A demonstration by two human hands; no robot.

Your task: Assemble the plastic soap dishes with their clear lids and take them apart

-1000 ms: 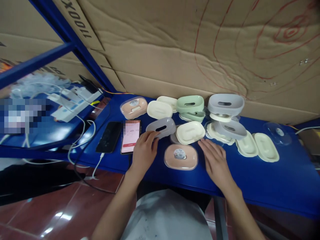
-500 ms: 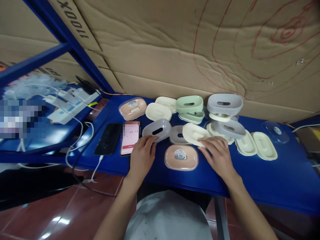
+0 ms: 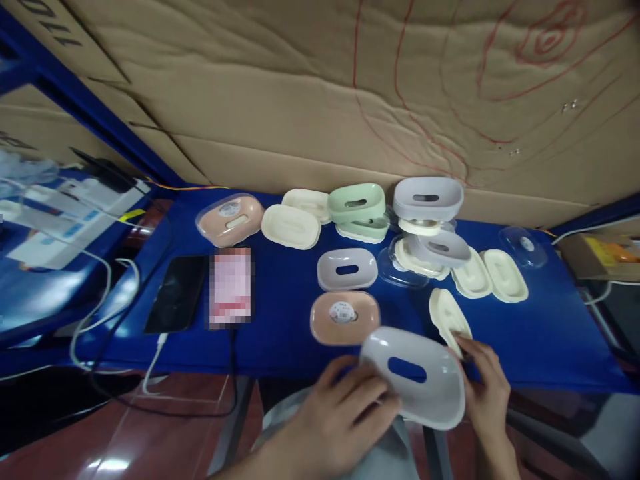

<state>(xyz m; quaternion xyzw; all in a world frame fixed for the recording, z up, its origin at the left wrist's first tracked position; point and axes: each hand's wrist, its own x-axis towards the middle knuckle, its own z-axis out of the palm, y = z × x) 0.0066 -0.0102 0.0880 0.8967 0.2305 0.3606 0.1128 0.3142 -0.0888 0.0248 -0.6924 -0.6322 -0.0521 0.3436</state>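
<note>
My left hand is closed on the left edge of a grey soap dish, which has an oval slot and hangs tilted over the table's front edge. My right hand grips the lower end of a cream soap dish insert, tipped up just right of the grey dish. Whether the right hand also touches the grey dish's rim, I cannot tell. Beyond the left hand lies a peach soap dish under a clear lid with a round label. Behind it sits another grey soap dish.
Along the back stand a second peach dish, green dishes and stacked grey dishes. Several cream inserts and clear lids lie about. Two phones, one a black phone, with cables, rest at left on the blue table.
The grey soap dish and the cream insert have come toward me and to the right, off the row, in my hands. The view has shifted; the other dishes stay put.
</note>
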